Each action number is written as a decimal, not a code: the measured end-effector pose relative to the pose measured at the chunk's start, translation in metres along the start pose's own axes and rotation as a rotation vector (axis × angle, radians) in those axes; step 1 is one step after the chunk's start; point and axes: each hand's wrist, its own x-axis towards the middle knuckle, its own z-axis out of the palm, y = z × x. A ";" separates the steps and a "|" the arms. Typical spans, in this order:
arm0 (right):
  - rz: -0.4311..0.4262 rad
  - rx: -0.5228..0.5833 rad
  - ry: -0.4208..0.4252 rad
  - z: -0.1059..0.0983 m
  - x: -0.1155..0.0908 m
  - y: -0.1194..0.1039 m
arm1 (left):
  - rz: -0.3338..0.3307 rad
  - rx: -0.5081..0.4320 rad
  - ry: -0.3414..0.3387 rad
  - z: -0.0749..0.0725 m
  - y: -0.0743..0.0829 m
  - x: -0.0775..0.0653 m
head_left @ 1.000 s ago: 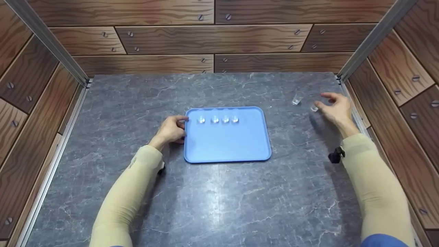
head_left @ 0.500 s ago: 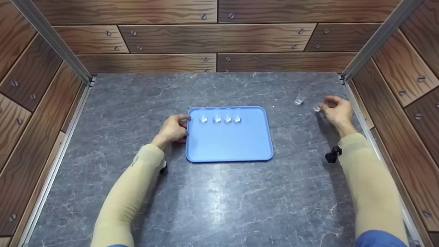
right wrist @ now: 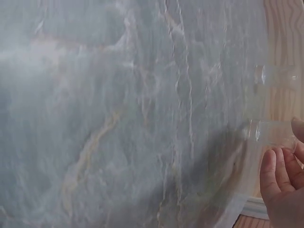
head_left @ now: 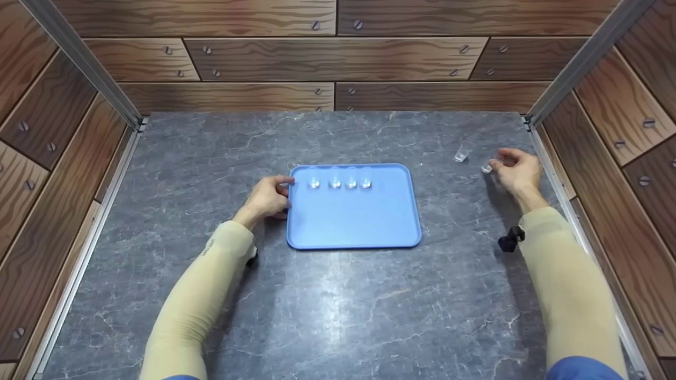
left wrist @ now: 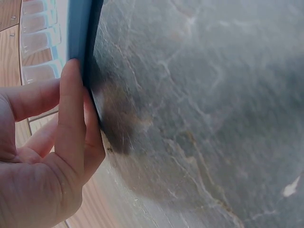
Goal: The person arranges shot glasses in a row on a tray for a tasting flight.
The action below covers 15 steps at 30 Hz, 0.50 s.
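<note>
A blue tray [head_left: 354, 221] lies mid-table with a row of several small clear plastic cups [head_left: 335, 182] along its far side. My left hand [head_left: 266, 198] grips the tray's left edge, with fingers on both sides of the rim [left wrist: 78, 33] in the left wrist view. At the far right, my right hand [head_left: 520, 171] holds a clear cup [head_left: 486, 169] between thumb and fingers. In the right wrist view this cup [right wrist: 266, 131] stands upright with its base at the tabletop, fingers round its upper part. Another clear cup [head_left: 462, 154] stands just left of it.
The grey marbled table [head_left: 338, 301] is bounded by wood-patterned walls [head_left: 338, 58] at the back and both sides. Metal rails [head_left: 562, 58] run along the side edges and corners.
My right hand's fingers have come in closer round the cup, which stays in about the same place. My left hand stays at the tray's edge. The head view has shifted slightly.
</note>
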 end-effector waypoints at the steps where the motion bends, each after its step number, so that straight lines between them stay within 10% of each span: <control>1: -0.004 0.011 0.000 0.001 -0.001 -0.002 | 0.001 -0.006 -0.001 0.000 0.000 0.001; 15: -0.244 0.112 -0.085 0.027 -0.030 -0.047 | 0.000 0.019 0.002 0.000 0.001 0.000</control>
